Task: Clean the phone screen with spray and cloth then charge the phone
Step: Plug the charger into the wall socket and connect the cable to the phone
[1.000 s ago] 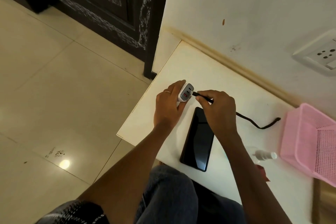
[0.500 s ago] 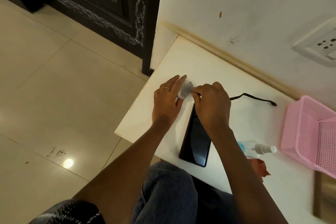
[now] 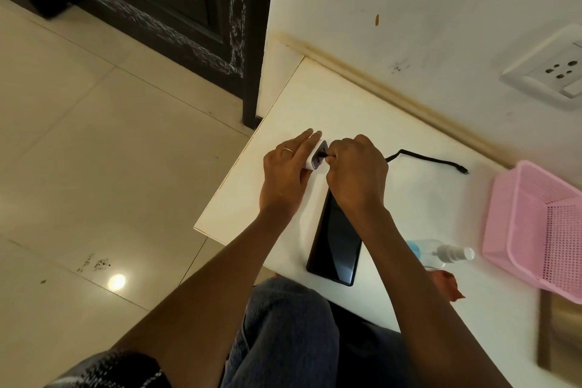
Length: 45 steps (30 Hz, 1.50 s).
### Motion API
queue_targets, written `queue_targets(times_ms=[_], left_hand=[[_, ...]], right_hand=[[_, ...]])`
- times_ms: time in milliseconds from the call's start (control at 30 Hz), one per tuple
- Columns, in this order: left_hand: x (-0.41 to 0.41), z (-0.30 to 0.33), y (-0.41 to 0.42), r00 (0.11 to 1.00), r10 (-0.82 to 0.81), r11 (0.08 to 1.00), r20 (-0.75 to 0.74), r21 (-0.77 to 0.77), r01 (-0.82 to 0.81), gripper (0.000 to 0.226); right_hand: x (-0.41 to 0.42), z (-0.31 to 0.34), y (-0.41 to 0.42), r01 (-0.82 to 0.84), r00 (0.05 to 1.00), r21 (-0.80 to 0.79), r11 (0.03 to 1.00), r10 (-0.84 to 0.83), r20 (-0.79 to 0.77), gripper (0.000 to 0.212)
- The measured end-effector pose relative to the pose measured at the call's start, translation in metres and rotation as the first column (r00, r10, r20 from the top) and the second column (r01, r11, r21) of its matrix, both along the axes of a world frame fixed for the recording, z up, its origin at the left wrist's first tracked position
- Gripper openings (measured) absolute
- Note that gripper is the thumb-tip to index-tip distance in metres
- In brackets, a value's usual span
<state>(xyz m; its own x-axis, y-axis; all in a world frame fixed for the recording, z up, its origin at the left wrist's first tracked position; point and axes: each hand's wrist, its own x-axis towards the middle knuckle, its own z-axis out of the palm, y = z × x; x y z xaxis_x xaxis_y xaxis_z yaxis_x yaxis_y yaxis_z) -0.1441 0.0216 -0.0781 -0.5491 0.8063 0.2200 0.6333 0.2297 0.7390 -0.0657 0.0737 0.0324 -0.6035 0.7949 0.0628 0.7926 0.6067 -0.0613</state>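
Note:
On the white table (image 3: 346,98), my left hand (image 3: 288,175) holds a white charger adapter (image 3: 318,158) with a grey port face. My right hand (image 3: 357,173) pinches the plug end of a black cable (image 3: 425,159) against that port face. The cable trails right across the table, its free end lying loose. A black phone (image 3: 335,244) lies screen up below my right wrist, partly hidden by it. A clear spray bottle (image 3: 437,253) lies on its side to the phone's right, with a red cloth (image 3: 447,285) just below it.
A pink plastic basket (image 3: 535,230) stands at the table's right end. A white wall socket (image 3: 557,71) is on the wall above it. The table's left edge drops to a tiled floor, with a dark door behind.
My hands have closed together, bringing the cable plug from just short of the adapter up against its port face. The cable's loose part has shifted up the table.

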Motion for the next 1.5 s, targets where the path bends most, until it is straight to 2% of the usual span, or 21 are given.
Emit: queue_targets(times_ms=[133,200,333,433,500,733,900,1000,1100,1267,1367,1500], left_hand=[[-0.001,-0.001,0.001,1.000,0.011,1.000,0.008,-0.001,-0.011,0.046],[-0.001,0.000,0.001,1.000,0.002,1.000,-0.003,-0.006,-0.002,0.046],[0.000,0.006,-0.001,0.999,-0.026,1.000,-0.028,0.008,0.026,0.046],[0.000,0.009,-0.005,0.998,-0.049,0.999,-0.046,0.010,0.049,0.042],[0.001,0.013,-0.006,0.999,-0.040,0.999,-0.013,0.017,0.041,0.049],[0.000,0.017,-0.004,0.993,-0.018,0.998,-0.116,0.055,0.025,0.050],[-0.003,0.009,-0.003,0.994,-0.039,0.998,-0.097,-0.055,0.034,0.085],[-0.005,0.011,-0.001,0.992,-0.051,0.995,-0.117,-0.092,0.040,0.083],[-0.005,0.011,0.001,0.983,-0.050,0.989,-0.174,-0.145,0.025,0.078],[0.000,0.007,0.000,0.973,-0.055,0.984,-0.225,-0.179,0.015,0.067],[0.001,0.010,0.001,0.970,-0.060,0.978,-0.236,-0.210,0.009,0.065],[0.001,0.015,0.001,0.971,-0.054,0.973,-0.231,-0.232,-0.002,0.065]], right_hand=[[-0.001,0.000,0.002,-0.012,1.000,-0.035,0.999,0.012,-0.016,0.006],[0.002,0.000,0.002,-0.011,0.997,-0.113,0.994,0.003,-0.077,0.007],[0.009,0.009,0.007,0.073,0.980,-0.415,0.907,-0.142,-0.139,0.060],[0.008,0.010,0.008,0.066,0.994,-0.476,0.877,-0.101,-0.048,0.083],[0.008,0.010,0.007,0.064,0.995,-0.477,0.877,-0.091,-0.035,0.083],[0.009,0.013,0.010,0.077,0.991,-0.433,0.898,-0.117,-0.066,0.072],[0.017,0.011,0.009,0.092,0.988,-0.377,0.921,-0.133,-0.083,0.063],[0.028,0.020,0.012,0.129,0.964,-0.411,0.902,-0.212,-0.163,0.060],[0.042,0.041,0.018,0.144,0.863,-0.454,0.879,-0.336,-0.378,0.063],[0.073,0.087,0.044,0.223,0.578,-0.378,0.899,-0.434,-0.691,0.059],[0.096,0.102,0.067,0.314,0.403,-0.393,0.864,-0.496,-0.769,0.057],[0.118,0.092,0.094,0.411,0.197,-0.499,0.763,-0.608,-0.769,0.055]])
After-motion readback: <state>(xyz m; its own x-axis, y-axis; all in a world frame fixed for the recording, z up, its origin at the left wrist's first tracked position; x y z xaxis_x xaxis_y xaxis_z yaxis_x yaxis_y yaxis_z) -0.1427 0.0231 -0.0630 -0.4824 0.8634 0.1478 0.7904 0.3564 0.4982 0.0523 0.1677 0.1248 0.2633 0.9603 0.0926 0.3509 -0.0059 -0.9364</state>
